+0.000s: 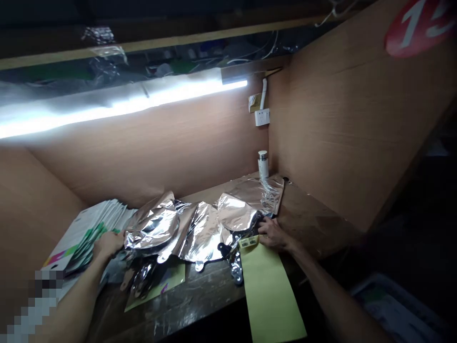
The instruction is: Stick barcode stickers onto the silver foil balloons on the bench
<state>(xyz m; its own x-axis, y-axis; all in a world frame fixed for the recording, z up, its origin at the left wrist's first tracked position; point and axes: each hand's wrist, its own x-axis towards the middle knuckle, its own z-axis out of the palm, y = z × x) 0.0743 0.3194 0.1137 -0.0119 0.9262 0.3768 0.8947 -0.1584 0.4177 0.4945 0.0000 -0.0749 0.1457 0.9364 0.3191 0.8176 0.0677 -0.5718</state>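
Shiny silver foil balloons (pixel 203 233), lying flat with small rounded tabs, spread across the bench between my hands. My left hand (pixel 108 245) is closed at their left edge, beside a stack of printed packets (pixel 94 226); its fingertips are partly hidden. At the right edge of the foil, my right hand (pixel 274 234) has its fingers curled against the dark crumpled end. Just below the right hand, a long yellow paper sheet (pixel 269 286) with barcode labels at its top hangs over the front edge. Another yellow sheet (pixel 171 281) lies partly under the foil.
Brown board walls (pixel 321 119) enclose the bench (pixel 193 300). A white bottle with a silver cap (pixel 263 166) stands in the back right corner, below a power socket (pixel 262 117). A light tube (pixel 160 97) runs overhead. A plastic crate (pixel 389 300) sits low at right.
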